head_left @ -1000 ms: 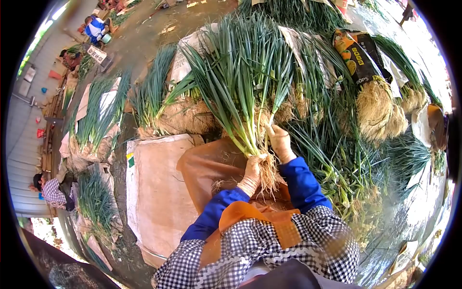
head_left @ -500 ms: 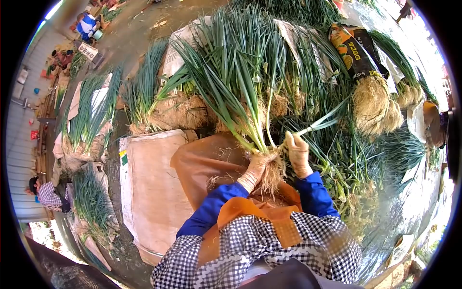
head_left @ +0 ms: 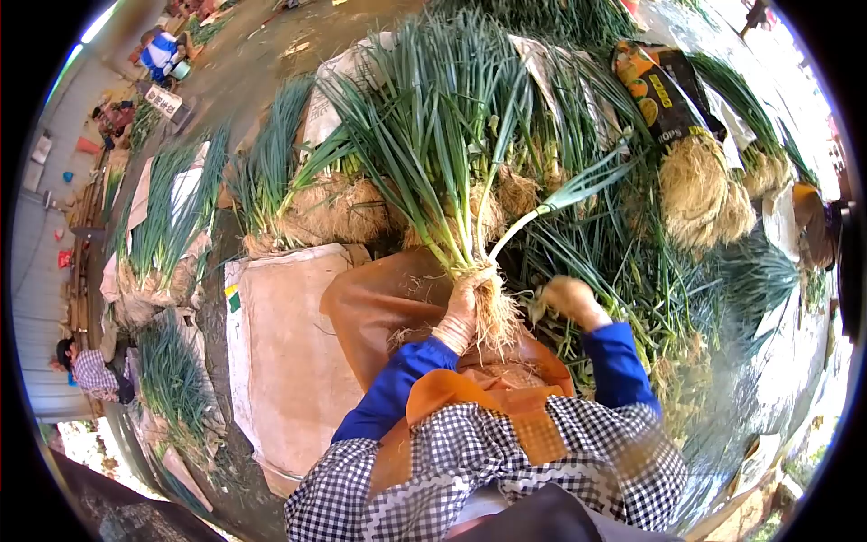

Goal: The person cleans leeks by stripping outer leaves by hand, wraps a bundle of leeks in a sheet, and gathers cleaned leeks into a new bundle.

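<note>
Gathered in my left hand (head_left: 463, 303) is a bunch of green onions (head_left: 465, 212), gripped low, just above its pale hanging roots (head_left: 497, 321). The long leaves fan up and away from me, and one stalk leans out to the right. My right hand (head_left: 573, 300) is apart from the bunch, to its right, over loose green onions (head_left: 614, 316). Motion blurs its fingers. Something pale shows by its fingertips, but I cannot make out whether it is held. An orange-brown apron (head_left: 388, 298) covers my lap under the bunch.
Rows of green onion bundles (head_left: 334, 212) lie beyond my knees. A flat tan sack (head_left: 293, 361) is at my left. To the right a bundle sits in a black printed bag (head_left: 668, 99). Other people (head_left: 95, 370) are at the far left.
My right hand has left the stalk at the bunch and moved right and down. That stalk now leans from the bunch in my left hand, which has shifted slightly left.
</note>
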Demonstrator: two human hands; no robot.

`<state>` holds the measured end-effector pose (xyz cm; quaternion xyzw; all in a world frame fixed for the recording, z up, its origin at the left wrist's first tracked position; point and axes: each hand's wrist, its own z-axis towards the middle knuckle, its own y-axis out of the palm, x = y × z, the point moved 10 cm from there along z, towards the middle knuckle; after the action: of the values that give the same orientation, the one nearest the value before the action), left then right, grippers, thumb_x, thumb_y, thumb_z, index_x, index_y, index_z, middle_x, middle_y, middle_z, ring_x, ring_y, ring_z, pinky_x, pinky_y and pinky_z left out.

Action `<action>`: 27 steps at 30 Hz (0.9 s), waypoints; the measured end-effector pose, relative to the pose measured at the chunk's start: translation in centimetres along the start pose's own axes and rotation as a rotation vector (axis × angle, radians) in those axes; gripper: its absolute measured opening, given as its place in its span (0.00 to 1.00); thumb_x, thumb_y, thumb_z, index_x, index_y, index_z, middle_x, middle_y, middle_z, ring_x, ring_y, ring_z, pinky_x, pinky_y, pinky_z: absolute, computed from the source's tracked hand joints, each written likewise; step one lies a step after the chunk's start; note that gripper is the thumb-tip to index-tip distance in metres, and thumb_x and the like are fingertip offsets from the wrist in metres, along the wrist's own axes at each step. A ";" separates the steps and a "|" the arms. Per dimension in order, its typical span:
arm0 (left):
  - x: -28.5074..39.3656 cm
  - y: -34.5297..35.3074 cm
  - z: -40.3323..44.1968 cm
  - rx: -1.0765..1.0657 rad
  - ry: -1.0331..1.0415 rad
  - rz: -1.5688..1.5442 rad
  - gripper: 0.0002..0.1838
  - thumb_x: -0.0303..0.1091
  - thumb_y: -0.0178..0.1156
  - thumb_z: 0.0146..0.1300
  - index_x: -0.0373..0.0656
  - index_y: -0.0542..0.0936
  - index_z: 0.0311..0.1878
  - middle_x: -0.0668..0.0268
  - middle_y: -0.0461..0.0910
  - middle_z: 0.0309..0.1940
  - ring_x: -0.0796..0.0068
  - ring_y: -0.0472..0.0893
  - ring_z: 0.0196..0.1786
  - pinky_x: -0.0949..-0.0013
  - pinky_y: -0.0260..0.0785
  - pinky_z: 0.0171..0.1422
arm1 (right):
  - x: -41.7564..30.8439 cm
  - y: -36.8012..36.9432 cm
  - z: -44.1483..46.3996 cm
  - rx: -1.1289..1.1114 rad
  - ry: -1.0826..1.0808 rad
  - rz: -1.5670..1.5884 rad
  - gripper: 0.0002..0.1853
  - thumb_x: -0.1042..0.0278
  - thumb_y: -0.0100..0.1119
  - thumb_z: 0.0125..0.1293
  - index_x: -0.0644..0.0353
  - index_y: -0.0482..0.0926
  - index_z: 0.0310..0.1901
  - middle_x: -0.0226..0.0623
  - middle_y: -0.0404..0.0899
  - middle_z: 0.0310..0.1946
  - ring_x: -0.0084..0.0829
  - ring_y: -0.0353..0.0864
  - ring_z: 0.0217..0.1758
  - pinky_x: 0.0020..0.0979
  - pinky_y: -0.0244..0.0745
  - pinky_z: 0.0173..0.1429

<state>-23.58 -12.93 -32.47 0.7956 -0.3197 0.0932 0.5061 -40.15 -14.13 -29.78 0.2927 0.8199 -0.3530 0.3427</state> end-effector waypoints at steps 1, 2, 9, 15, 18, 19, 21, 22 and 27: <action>-0.2 -0.1 -0.1 -0.007 -0.012 0.009 0.10 0.29 0.58 0.58 0.40 0.76 0.43 0.67 0.76 0.26 0.76 0.76 0.26 0.75 0.70 0.28 | 1.7 -2.5 1.8 0.265 -0.105 -0.077 0.24 0.54 0.50 0.66 0.66 0.71 0.55 0.34 0.78 0.32 0.24 0.73 0.27 0.28 0.69 0.29; -0.6 0.0 0.2 -0.022 -0.041 -0.016 0.10 0.29 0.57 0.58 0.40 0.76 0.43 0.67 0.76 0.25 0.76 0.76 0.26 0.75 0.70 0.28 | -0.2 -2.4 2.1 0.229 -0.036 0.349 0.25 0.54 0.49 0.67 0.65 0.68 0.58 0.33 0.76 0.33 0.21 0.71 0.29 0.24 0.68 0.30; -0.3 -0.7 -0.8 -0.001 -0.012 -0.123 0.08 0.27 0.55 0.58 0.37 0.79 0.39 0.66 0.78 0.28 0.75 0.78 0.30 0.74 0.73 0.37 | -6.1 0.3 7.4 0.354 -0.256 0.809 0.13 0.61 0.50 0.68 0.57 0.74 0.27 0.27 0.68 0.15 0.19 0.64 0.18 0.23 0.59 0.23; -1.6 -3.3 0.6 0.043 0.002 -0.128 0.11 0.30 0.52 0.60 0.35 0.77 0.43 0.64 0.79 0.31 0.72 0.79 0.34 0.69 0.74 0.42 | -9.3 3.6 -6.2 -0.050 -0.723 -0.406 0.12 0.64 0.57 0.60 0.58 0.74 0.21 0.35 0.71 0.17 0.34 0.70 0.20 0.31 0.67 0.25; -1.3 -1.6 0.3 0.013 -0.013 -0.126 0.11 0.26 0.55 0.57 0.35 0.77 0.44 0.65 0.79 0.31 0.72 0.79 0.34 0.69 0.74 0.42 | -0.2 0.4 -5.0 -0.173 -0.219 -1.041 0.12 0.57 0.57 0.59 0.56 0.79 0.37 0.36 0.78 0.27 0.35 0.80 0.32 0.31 0.75 0.33; -1.2 -0.9 -0.1 0.007 -0.021 -0.126 0.11 0.26 0.55 0.57 0.35 0.77 0.44 0.65 0.79 0.31 0.72 0.79 0.34 0.69 0.74 0.42 | 1.8 -3.2 -5.4 -0.151 0.267 -1.224 0.16 0.55 0.57 0.59 0.56 0.79 0.43 0.36 0.80 0.31 0.36 0.81 0.37 0.31 0.77 0.37; -0.7 1.1 -0.5 -0.027 -0.056 -0.069 0.13 0.24 0.57 0.55 0.35 0.76 0.45 0.64 0.79 0.32 0.71 0.79 0.34 0.70 0.74 0.42 | -0.1 -5.6 -2.8 0.362 -0.050 -0.430 0.25 0.49 0.58 0.57 0.61 0.76 0.50 0.43 0.79 0.45 0.35 0.79 0.49 0.34 0.73 0.50; -0.8 1.3 -0.7 -0.031 -0.091 -0.073 0.14 0.25 0.57 0.55 0.36 0.75 0.46 0.63 0.79 0.33 0.70 0.79 0.35 0.68 0.75 0.44 | -2.5 -4.7 -1.4 0.342 -0.182 -0.131 0.27 0.50 0.53 0.63 0.63 0.71 0.55 0.42 0.77 0.49 0.34 0.76 0.53 0.32 0.70 0.54; -1.0 0.4 1.1 -0.061 -0.147 -0.191 0.16 0.33 0.57 0.59 0.37 0.75 0.49 0.58 0.80 0.40 0.67 0.79 0.41 0.62 0.74 0.48 | -6.8 2.7 4.7 0.086 -0.283 0.882 0.17 0.62 0.51 0.67 0.63 0.71 0.53 0.25 0.76 0.34 0.16 0.71 0.34 0.19 0.66 0.39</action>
<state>-24.84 -13.61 -33.19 0.8115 -0.2812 -0.0239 0.5118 -32.51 -17.88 -27.96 0.5763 0.5470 -0.2436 0.5562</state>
